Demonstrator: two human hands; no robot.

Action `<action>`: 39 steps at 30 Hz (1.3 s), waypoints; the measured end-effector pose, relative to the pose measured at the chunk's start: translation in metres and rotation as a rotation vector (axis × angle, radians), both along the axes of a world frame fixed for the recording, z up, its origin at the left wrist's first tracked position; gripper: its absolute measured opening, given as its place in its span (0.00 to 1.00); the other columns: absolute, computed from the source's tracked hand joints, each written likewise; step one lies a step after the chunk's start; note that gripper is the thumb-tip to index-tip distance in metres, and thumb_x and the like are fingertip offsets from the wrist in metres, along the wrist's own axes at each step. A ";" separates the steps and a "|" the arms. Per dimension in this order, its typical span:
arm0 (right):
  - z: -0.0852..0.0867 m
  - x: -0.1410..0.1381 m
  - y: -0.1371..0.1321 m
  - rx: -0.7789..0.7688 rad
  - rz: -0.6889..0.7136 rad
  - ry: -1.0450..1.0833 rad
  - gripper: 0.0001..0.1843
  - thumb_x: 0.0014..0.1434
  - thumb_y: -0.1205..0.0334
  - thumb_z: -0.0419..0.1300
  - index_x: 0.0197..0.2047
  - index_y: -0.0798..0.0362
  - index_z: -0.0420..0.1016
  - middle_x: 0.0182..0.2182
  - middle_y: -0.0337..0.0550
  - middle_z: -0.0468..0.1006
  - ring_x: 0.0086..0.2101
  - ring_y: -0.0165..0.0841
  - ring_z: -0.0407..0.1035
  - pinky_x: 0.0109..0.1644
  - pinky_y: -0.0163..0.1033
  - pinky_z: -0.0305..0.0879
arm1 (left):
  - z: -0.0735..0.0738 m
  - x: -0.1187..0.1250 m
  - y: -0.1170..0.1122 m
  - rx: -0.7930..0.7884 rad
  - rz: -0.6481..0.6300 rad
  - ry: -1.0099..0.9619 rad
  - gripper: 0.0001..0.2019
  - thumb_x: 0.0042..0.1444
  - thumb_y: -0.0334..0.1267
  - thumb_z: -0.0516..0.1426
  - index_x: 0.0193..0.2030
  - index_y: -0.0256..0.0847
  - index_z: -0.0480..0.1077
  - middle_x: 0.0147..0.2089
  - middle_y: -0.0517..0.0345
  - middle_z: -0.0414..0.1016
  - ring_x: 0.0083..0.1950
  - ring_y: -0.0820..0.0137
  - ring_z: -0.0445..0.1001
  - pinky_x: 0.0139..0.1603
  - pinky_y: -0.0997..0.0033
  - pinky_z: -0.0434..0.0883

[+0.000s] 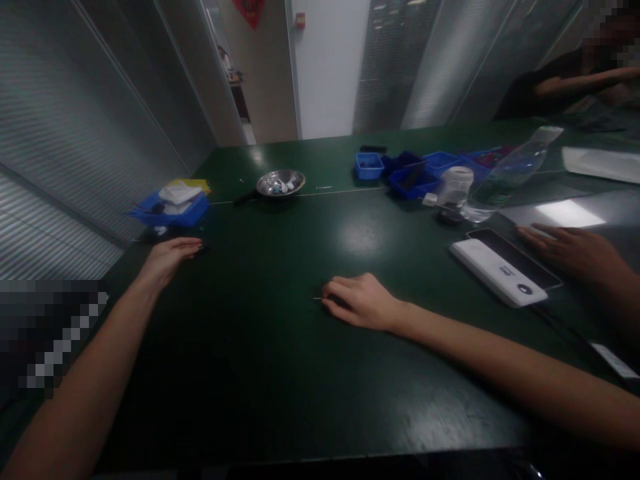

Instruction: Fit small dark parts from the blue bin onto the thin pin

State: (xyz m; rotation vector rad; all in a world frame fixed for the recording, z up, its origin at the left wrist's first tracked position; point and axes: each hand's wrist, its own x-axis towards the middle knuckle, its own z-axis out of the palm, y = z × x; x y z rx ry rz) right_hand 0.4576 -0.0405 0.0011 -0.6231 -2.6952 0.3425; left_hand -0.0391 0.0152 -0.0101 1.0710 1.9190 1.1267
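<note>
Under right hand (357, 301): fingers curled over 1 thin pin (318, 299), grip unclear | left hand (170, 257) open, flat, beside blue tray (167, 212) | risk: pin likely slips, lost on dark table (280, 373).

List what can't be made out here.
All in the head view.
Thing under the curled right hand: fingers cover it, only a thin pale tip shows.
The small dark item at the left hand's fingertips: too dim and small.
Contents of the round shiny metal bowl: too small.
The lower left corner: pixelated.
</note>
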 end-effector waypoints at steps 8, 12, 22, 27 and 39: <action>0.002 -0.001 -0.001 0.009 -0.007 0.004 0.14 0.72 0.55 0.48 0.47 0.54 0.70 0.36 0.41 0.75 0.28 0.26 0.65 0.30 0.33 0.55 | 0.006 -0.005 0.001 -0.060 -0.070 0.134 0.24 0.47 0.35 0.69 0.53 0.34 0.75 0.49 0.54 0.78 0.43 0.70 0.70 0.40 0.75 0.63; 0.001 0.000 0.000 0.004 0.000 0.008 0.15 0.72 0.55 0.48 0.47 0.54 0.70 0.35 0.41 0.75 0.28 0.26 0.64 0.30 0.33 0.55 | 0.009 -0.009 0.000 -0.102 -0.105 0.143 0.27 0.45 0.39 0.71 0.53 0.34 0.75 0.47 0.55 0.78 0.40 0.71 0.67 0.37 0.75 0.61; 0.001 0.000 0.000 0.005 0.002 0.008 0.14 0.72 0.55 0.48 0.47 0.54 0.70 0.36 0.41 0.75 0.28 0.26 0.65 0.30 0.33 0.55 | 0.012 -0.004 -0.008 -0.087 -0.100 0.179 0.25 0.47 0.40 0.70 0.51 0.33 0.75 0.46 0.54 0.78 0.41 0.70 0.69 0.38 0.74 0.63; 0.002 0.000 0.000 0.005 0.003 0.004 0.14 0.72 0.55 0.48 0.47 0.54 0.70 0.36 0.41 0.74 0.28 0.26 0.65 0.30 0.32 0.56 | 0.019 0.022 -0.015 -0.049 -0.158 0.239 0.27 0.44 0.49 0.70 0.50 0.39 0.77 0.47 0.54 0.79 0.43 0.65 0.73 0.37 0.72 0.66; 0.000 0.001 0.000 0.017 -0.026 -0.007 0.14 0.71 0.55 0.48 0.46 0.53 0.70 0.35 0.40 0.75 0.28 0.27 0.65 0.30 0.33 0.53 | 0.019 0.210 -0.073 0.057 -0.932 0.264 0.15 0.62 0.48 0.59 0.53 0.50 0.75 0.45 0.54 0.78 0.38 0.67 0.75 0.35 0.67 0.69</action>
